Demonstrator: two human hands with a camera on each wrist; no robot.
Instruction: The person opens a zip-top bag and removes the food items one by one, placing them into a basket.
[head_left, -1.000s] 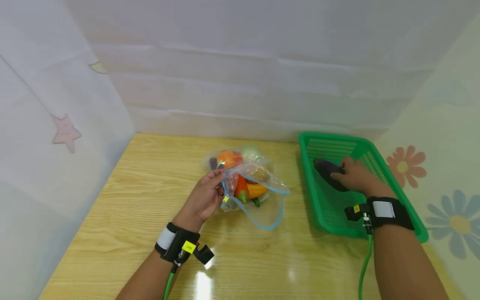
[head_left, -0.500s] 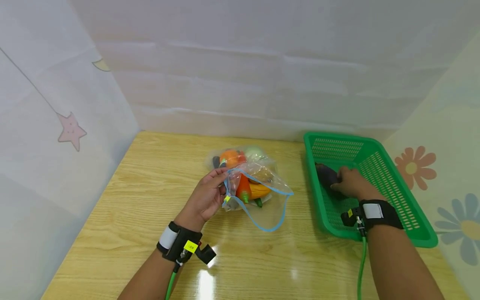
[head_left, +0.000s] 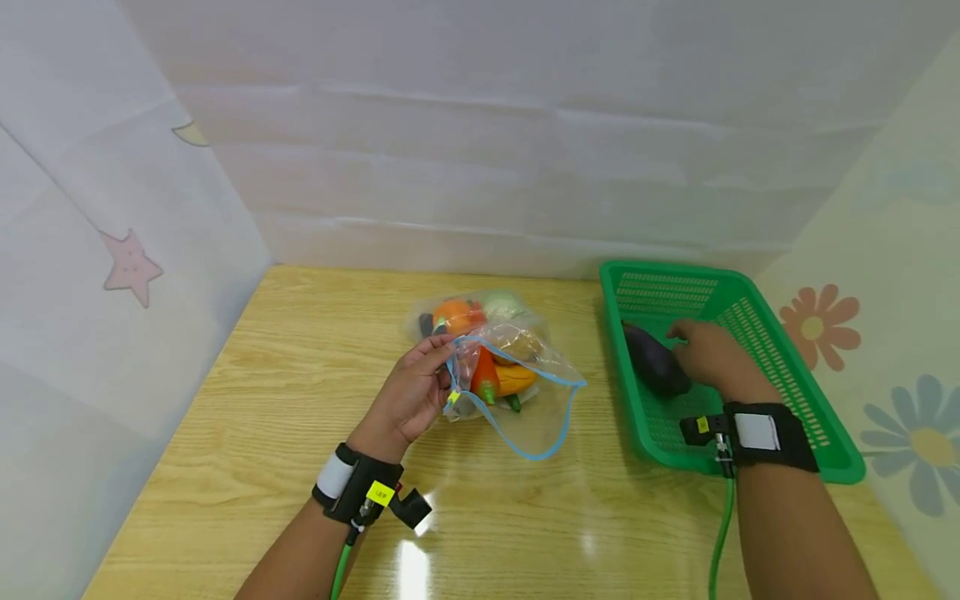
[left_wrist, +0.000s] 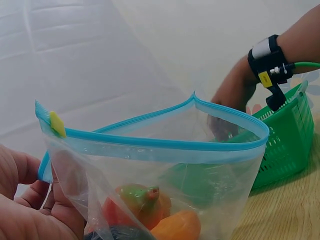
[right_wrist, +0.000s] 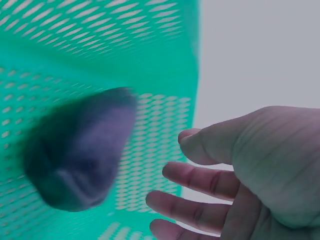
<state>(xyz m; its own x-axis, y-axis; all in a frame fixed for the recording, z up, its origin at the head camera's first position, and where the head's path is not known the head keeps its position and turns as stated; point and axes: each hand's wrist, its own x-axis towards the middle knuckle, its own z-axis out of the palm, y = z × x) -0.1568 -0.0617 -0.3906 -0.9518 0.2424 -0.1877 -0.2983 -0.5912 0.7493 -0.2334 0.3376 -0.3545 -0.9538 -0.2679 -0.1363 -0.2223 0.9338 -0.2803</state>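
My left hand (head_left: 408, 392) pinches the rim of a clear zip bag (left_wrist: 165, 150) with a blue zip edge and a yellow slider (left_wrist: 57, 124). The bag's mouth gapes open. Inside it lie several vegetables, among them a red pepper-like one (head_left: 485, 379) and a yellow-orange one (head_left: 516, 381). A dark purple eggplant (head_left: 655, 362) lies on the floor of the green basket (head_left: 637, 417), near its left wall. Over the basket, my right hand (head_left: 716, 354) is beside the eggplant; in the right wrist view its fingers (right_wrist: 200, 180) are spread and apart from it.
The bag rests on a wooden table (head_left: 300, 375), left of the basket. A patterned white sheet (head_left: 487, 183) hangs behind the table and along both sides. Green cables (head_left: 722, 533) trail from both wrist cameras.
A second ago my right hand held the eggplant above the basket floor. It has lowered the eggplant near the left wall and let go. My left hand stays at the bag's rim.
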